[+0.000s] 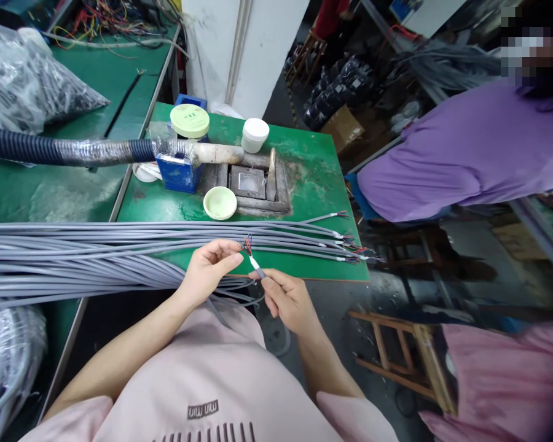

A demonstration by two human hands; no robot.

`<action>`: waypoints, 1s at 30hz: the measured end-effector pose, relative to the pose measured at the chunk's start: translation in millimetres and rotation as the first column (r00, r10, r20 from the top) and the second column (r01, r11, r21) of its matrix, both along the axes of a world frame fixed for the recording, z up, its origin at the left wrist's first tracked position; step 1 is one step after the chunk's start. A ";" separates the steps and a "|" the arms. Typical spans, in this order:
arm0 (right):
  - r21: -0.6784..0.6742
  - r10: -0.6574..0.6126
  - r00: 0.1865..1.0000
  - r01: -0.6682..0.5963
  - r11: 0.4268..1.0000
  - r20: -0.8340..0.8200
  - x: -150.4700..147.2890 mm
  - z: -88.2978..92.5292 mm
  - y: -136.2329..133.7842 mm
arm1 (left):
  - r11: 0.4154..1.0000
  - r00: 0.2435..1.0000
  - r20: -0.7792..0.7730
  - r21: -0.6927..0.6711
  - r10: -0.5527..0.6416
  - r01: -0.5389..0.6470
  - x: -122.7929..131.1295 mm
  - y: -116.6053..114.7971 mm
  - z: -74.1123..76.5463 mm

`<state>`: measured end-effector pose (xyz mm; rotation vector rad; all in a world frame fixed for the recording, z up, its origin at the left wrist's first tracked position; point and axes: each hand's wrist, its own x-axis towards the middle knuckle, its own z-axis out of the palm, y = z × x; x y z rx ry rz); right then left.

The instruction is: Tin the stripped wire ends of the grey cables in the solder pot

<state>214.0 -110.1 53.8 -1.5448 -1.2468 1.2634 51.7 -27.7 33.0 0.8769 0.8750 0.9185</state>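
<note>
My right hand [286, 299] pinches the end of a grey cable [257, 266] just below its white stripped section. Thin coloured wires [247, 245] fan out of that end. My left hand [211, 268] is curled with thumb and fingers closed at those wire tips. Both hands hover over the front edge of the green table [313, 184], right by a long bundle of grey cables [96, 252] lying across it, whose stripped ends [350, 248] reach the table's right edge.
A metal solder pot [253, 184] sits mid-table, with a light green lid [220, 202], a blue box [179, 172], a white jar [255, 134] and a corrugated hose [50, 151] reaching in from the left. A person in purple [465, 153] bends at the right. A wooden stool [405, 362] stands below.
</note>
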 end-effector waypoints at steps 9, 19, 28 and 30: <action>-0.052 0.018 0.997 -0.022 0.998 -0.077 -1.9 -3.8 1.8 | 0.997 1.000 0.030 0.075 0.007 -0.010 1.0 7.0 -4.7; -0.068 0.015 0.998 -0.018 0.998 -0.054 -4.0 0.6 5.7 | 0.991 0.998 0.043 0.121 0.050 -0.054 -0.6 7.0 -4.9; -0.016 0.065 0.992 -0.067 0.998 -0.104 -4.1 -3.1 2.7 | 0.992 0.981 0.164 -0.092 0.102 -0.088 6.4 10.7 -3.1; 0.001 0.082 0.990 -0.083 0.997 -0.111 -5.0 -2.7 2.9 | 0.985 0.978 0.193 -0.165 0.078 -0.046 12.2 13.3 -3.0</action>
